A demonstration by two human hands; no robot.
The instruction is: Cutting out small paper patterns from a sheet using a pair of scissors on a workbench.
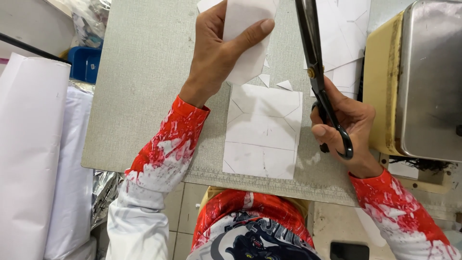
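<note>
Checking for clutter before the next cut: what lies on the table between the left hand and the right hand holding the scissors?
In the head view, small white paper offcuts and the marked white sheet lie between the left hand and right hand.

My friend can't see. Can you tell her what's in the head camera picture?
A person's left hand holds up a white cut paper piece while the right hand grips black scissors, blades pointing away. A white sheet with drawn lines lies on the grey table between the hands.
</note>
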